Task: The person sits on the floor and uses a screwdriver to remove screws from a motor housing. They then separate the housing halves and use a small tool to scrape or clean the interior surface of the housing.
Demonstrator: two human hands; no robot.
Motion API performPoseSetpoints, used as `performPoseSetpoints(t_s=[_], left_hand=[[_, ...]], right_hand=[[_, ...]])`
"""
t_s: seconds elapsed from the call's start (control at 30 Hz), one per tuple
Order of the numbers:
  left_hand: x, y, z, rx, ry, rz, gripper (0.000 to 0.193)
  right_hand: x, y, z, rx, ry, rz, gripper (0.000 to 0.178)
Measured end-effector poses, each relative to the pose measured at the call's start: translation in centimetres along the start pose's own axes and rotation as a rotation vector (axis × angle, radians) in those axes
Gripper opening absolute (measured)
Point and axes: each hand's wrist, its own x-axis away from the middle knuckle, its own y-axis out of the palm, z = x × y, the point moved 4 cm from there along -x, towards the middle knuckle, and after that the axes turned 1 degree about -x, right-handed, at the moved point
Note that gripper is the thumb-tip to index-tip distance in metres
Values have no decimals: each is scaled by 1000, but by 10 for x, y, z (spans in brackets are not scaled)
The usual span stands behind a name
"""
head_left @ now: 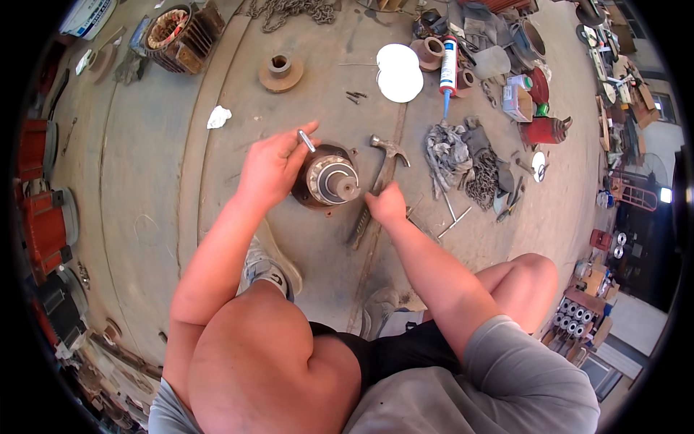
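Observation:
My left hand pinches a short, shiny metal rod, whose upper end sticks out past the fingers. Just right of that hand, a shaft stands with a ball bearing around it, in a rusty round flange on the floor. The rod is above the flange's upper left edge; whether it touches anything cannot be seen. A claw hammer lies to the right of the flange, its head pointing away from me. My right hand has its fingers closed at the hammer's handle.
Beyond the flange are a rusty hub, small bolts and white discs. At right lie a sealant tube, grey rags, a chain and a T-handle wrench. A motor housing stands far left.

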Motion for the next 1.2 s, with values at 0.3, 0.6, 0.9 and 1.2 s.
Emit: performPoseSetpoints(t_s=[0.3,0.6,0.9,1.2], left_hand=[[3,-2,2,40,-27,9,27],[8,-2,-10,77,-54,-22,20],[0,-12,-13,2,-130,-225,28],[9,-142,-19,275,-215,210,43]], right_hand=[[-44,-146,18,439,-241,5,57],[84,-179,-252,-470,-859,-736,48],[68,-129,-289,-436,-888,-1165,24],[74,-153,-286,-347,-778,-1198,34]])
